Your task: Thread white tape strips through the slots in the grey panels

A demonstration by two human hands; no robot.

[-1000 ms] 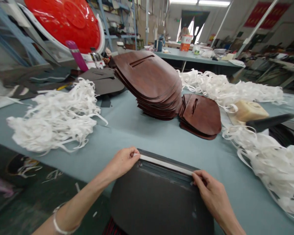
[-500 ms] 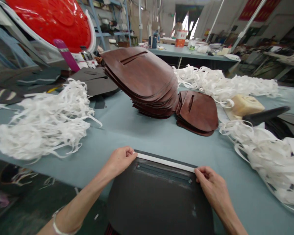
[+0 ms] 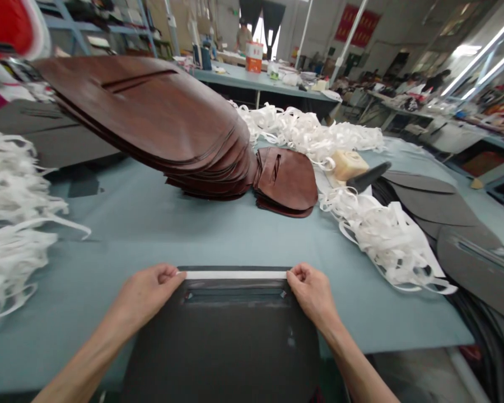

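Note:
A white strip [image 3: 237,275] lies straight along the far edge of a dark grey, rounded panel [image 3: 227,347]. My left hand [image 3: 149,288] pinches the strip's left end, thumb and fingers pressed together at the panel's corner. At the opposite corner, my right hand [image 3: 313,291] pinches the right end in the same way. Just below the strip, the panel has a long slot with a dark bluish lining. The panel's near part runs out of view at the bottom.
Beyond the hands, brown slotted pieces stand in a tall stack [image 3: 163,117], with a smaller stack [image 3: 288,182] beside it. Tangled white strips [image 3: 382,235] lie right, more [image 3: 12,218] left. Dark panels [image 3: 479,268] hang over the right edge of the blue-green table [image 3: 121,229].
My view has swung to the right, so the dark panels at the right now show. The white strip and panel edge look level instead of slanted. Both hands keep their pinch.

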